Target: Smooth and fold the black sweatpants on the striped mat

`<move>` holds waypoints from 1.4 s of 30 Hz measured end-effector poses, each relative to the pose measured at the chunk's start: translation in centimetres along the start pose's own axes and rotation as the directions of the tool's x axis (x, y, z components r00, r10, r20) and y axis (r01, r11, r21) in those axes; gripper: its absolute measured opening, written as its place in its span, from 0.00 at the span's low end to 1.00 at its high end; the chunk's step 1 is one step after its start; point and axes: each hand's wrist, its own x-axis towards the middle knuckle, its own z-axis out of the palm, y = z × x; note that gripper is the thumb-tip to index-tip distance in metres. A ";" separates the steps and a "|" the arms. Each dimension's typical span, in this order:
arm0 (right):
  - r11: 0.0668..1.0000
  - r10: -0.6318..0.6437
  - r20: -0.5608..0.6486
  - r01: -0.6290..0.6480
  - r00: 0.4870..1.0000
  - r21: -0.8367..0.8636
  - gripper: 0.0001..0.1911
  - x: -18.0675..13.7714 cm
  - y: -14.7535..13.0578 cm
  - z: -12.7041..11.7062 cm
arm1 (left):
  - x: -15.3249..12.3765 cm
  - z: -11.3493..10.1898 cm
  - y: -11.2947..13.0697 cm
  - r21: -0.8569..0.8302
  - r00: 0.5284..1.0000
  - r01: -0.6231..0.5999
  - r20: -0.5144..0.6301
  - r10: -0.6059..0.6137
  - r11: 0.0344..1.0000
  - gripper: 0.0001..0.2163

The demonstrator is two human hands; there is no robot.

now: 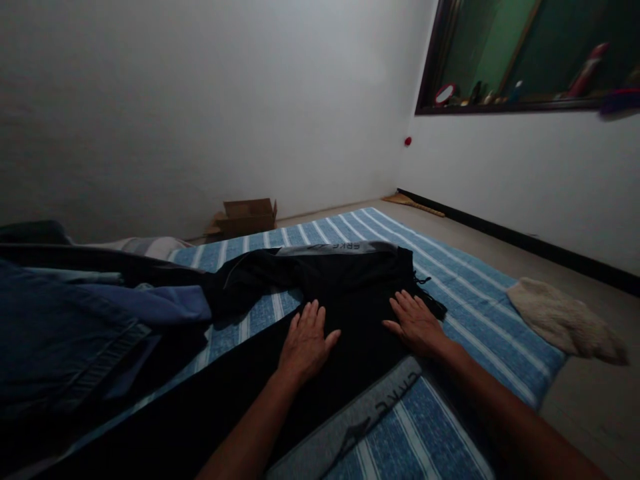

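Spread across the frame's middle, a striped blue mat [480, 287] is bearing half-folded black trousers [350, 293], which the left hand [306, 340] and right hand [416, 323] are pressing flat, fingers open, gripping nothing.

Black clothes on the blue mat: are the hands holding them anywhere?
No. The left hand and right hand lie flat, fingers spread, on the black garment, gripping nothing.

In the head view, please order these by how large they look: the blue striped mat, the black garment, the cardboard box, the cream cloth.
1. blue striped mat
2. black garment
3. cream cloth
4. cardboard box, though it lies farther away, so its rank against the cloth is unsure.
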 end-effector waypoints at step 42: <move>0.996 -0.070 -0.088 0.065 0.994 -0.057 0.34 -2.3 -0.6 3.1 | -4.5 -1.7 -0.9 -0.103 0.989 0.068 0.140 -0.053 0.992 0.33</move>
